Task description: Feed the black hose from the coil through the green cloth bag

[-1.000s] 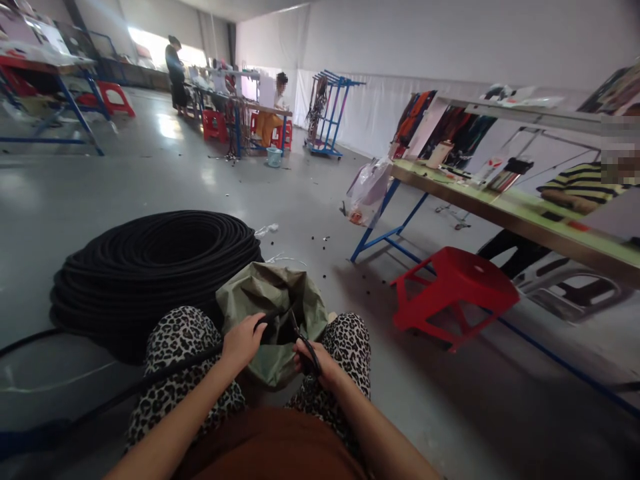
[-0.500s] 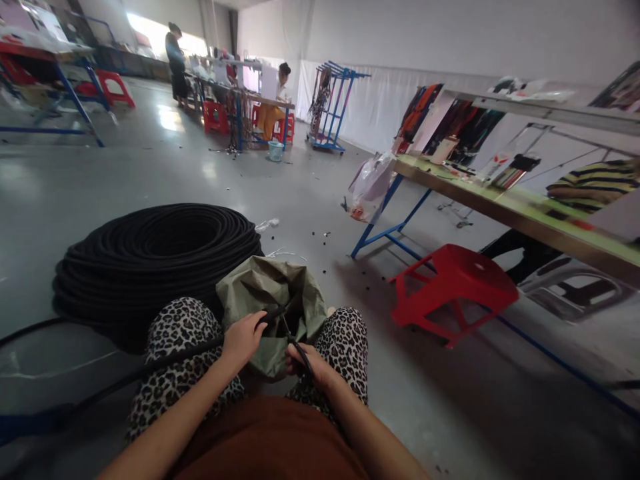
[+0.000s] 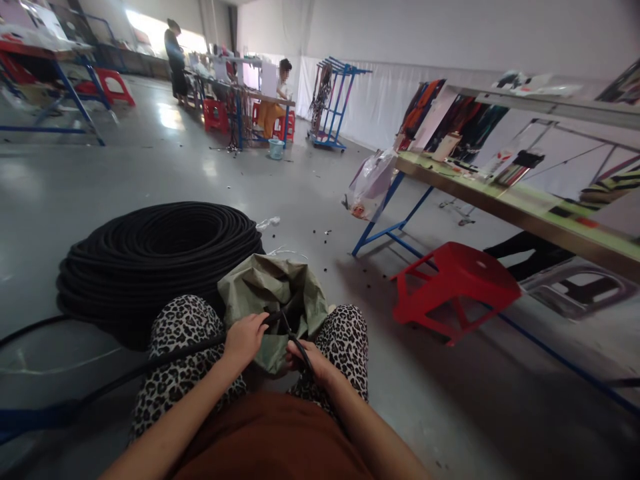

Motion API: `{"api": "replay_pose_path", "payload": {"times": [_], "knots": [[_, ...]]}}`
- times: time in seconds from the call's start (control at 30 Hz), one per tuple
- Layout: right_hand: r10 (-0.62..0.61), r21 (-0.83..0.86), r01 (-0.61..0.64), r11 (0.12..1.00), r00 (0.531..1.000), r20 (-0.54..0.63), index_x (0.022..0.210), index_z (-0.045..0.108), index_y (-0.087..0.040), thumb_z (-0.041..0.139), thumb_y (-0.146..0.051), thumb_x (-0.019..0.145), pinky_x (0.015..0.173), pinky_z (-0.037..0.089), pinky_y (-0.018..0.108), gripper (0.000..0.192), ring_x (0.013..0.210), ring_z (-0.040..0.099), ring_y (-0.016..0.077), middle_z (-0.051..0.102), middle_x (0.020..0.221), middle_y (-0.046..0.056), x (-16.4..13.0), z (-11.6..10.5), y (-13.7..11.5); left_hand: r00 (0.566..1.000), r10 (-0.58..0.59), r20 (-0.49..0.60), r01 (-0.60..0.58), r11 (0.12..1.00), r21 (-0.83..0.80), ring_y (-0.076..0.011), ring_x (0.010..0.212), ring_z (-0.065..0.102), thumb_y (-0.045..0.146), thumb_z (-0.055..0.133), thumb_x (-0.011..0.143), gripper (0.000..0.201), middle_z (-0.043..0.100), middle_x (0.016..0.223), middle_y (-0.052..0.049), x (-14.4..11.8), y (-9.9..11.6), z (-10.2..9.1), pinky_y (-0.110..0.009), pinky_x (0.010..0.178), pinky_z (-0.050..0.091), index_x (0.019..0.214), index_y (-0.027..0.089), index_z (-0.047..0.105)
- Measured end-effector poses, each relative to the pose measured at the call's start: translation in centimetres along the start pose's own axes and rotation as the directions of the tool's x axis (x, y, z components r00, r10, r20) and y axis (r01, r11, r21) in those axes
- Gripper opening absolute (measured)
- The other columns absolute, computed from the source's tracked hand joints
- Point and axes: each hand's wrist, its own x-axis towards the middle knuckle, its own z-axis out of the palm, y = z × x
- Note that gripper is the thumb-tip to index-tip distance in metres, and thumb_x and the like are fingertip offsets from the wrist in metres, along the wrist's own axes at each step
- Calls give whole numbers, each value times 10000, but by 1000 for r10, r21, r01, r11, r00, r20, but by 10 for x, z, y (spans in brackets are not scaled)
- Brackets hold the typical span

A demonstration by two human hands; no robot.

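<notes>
My left hand (image 3: 245,340) is closed around a thick black cord (image 3: 190,348) close to its end, which points over the sack's opening. The cord runs back across my left knee towards the lower left. In my right hand (image 3: 313,365) is a pair of scissors (image 3: 303,353) with black handles; their blades reach up to the cord's end. Whether the blades touch the cord I cannot tell. Below both hands, a grey-green sack (image 3: 239,283) stands open between my knees, its inside dark. A large coil of black cord (image 3: 125,267) lies on the floor to the left.
To the right stands a red stool (image 3: 460,273) beside a long worktable (image 3: 530,210), where a person in a striped top sits. A plastic bag (image 3: 373,183) hangs from the table's corner. Small black bits dot the floor. Further back are two people and a blue rack (image 3: 333,107).
The scissors and the cord's end have shifted only slightly over the sack. At the right-hand table, the person in stripes has moved rightward, partly out of view.
</notes>
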Motion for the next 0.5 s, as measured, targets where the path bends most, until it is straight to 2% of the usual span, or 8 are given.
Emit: {"api": "replay_pose_path", "payload": {"times": [0.3,0.5], "knots": [[47,-18,-48,999,997,-59,796,586,-130,770,-751,516,575,413,238,706,551,548,99,572,663,-18,5,3,0,999,16,29,-18,998,57,-216,1066,644,233,452,943,353,704,1161,-87,0,0,2,-328,919,463,1253,208,618],[96,-34,-101,994,989,-116,743,579,-126,796,-676,565,535,395,226,617,480,489,75,522,561,-43,13,5,6,997,45,61,-50,996,76,-204,1051,648,223,471,933,343,709,1137,-72,-3,-1,5,-319,907,458,1235,244,632]]}}
